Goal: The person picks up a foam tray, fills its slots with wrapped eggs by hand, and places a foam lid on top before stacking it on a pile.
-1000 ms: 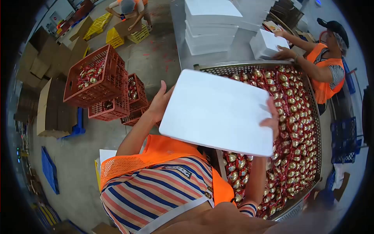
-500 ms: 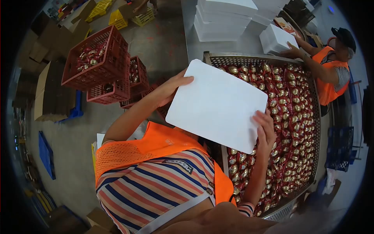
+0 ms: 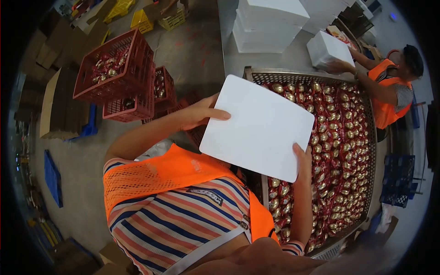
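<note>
A white rectangular board with rounded corners (image 3: 256,128) is held up in front of my chest, tilted. My left hand (image 3: 206,112) grips its left edge, thumb on top and fingers hidden beneath. At the lower right edge my right hand (image 3: 302,160) holds it the same way, the thumb lying on its face. Behind and right of the board, a perforated metal tray (image 3: 372,137) carries rows of gold, round wrapped items (image 3: 341,165) in red wrapping. The board hides the tray's near left part.
White stacks (image 3: 266,27) stand on a metal table (image 3: 228,55). A co-worker in an orange vest (image 3: 382,94) holds a white stack (image 3: 327,49) at the right. Red crates (image 3: 114,87) with wrapped items, cartons (image 3: 62,105) and a blue pallet (image 3: 52,178) are at left.
My right hand's fingers have moved from the board's face to its edge, leaving the thumb on top. My left hand has shifted slightly down along the edge.
</note>
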A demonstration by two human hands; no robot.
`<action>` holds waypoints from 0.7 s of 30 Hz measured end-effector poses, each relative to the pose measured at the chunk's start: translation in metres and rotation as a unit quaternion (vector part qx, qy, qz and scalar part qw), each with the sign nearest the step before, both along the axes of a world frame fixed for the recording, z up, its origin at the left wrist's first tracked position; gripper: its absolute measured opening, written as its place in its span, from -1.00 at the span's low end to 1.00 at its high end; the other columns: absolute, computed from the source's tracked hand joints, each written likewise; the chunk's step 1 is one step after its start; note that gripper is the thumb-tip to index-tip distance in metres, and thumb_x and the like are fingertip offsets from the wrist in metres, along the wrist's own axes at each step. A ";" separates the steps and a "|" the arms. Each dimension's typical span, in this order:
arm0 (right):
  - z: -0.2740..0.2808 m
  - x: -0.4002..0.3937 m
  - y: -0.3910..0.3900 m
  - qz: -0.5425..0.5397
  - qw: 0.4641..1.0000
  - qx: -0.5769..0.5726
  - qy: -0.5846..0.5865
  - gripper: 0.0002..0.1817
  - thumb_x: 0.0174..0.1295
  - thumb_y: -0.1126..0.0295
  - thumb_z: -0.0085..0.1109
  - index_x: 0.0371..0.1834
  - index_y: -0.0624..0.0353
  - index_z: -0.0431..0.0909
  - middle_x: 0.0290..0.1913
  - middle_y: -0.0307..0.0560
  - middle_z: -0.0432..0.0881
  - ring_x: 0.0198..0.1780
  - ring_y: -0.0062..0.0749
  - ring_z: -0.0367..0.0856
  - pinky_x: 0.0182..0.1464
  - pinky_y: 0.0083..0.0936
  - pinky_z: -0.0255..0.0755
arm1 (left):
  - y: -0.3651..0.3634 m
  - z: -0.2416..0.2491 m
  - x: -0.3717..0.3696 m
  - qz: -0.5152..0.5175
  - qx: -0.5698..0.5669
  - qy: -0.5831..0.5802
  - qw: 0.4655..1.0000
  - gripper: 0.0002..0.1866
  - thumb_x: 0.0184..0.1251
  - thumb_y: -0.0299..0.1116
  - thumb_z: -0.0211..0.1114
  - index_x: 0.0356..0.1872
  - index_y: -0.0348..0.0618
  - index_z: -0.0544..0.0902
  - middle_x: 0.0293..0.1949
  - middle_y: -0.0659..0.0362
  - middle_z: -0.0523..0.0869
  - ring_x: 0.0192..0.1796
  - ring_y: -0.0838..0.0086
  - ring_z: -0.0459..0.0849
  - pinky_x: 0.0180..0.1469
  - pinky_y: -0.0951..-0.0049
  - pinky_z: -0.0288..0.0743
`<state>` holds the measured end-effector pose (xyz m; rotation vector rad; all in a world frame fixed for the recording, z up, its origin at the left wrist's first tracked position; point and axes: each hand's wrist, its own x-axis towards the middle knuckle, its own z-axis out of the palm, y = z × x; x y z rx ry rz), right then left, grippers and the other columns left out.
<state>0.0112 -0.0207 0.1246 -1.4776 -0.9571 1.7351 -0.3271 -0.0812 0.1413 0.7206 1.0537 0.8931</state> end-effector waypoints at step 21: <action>0.156 -0.089 0.308 0.182 0.934 0.276 0.137 -0.06 0.08 0.73 -0.18 0.63 -0.02 -0.09 0.40 0.29 0.29 0.29 0.00 0.51 0.11 -0.27 0.55 | 0.251 0.120 -0.108 0.232 0.648 0.513 0.513 -0.16 0.05 -0.38 0.54 0.36 -0.11 0.26 0.36 0.00 0.42 0.40 0.03 0.40 0.40 0.10 0.34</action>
